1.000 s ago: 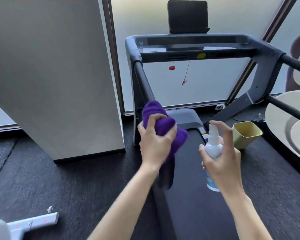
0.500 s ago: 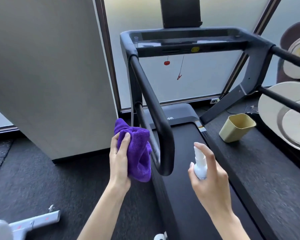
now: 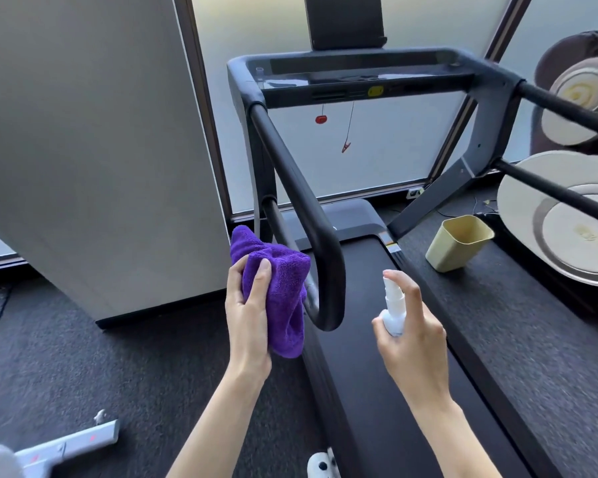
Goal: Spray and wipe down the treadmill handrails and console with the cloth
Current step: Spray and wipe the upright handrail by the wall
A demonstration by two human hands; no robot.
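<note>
My left hand (image 3: 247, 315) grips a bunched purple cloth (image 3: 280, 288) just left of the curved end of the treadmill's left handrail (image 3: 304, 208). The cloth touches or nearly touches the lower bar of that rail. My right hand (image 3: 411, 343) holds a small white spray bottle (image 3: 394, 308) upright, index finger over the nozzle, over the black belt (image 3: 377, 391) to the right of the rail's bend. The console (image 3: 359, 77) spans the top, with a dark screen (image 3: 346, 22) above it. The right handrail (image 3: 567, 108) runs off the right edge.
A large grey panel (image 3: 94, 150) leans at the left. A pale yellow cup (image 3: 458, 243) lies tilted on the dark floor right of the belt. Round cream cushions (image 3: 567, 222) sit at the right. A white device (image 3: 66, 450) lies at the bottom left.
My left hand took the cloth off the top of the left handrail and down to its left side. The right hand lowered the bottle slightly. The view shifted a little.
</note>
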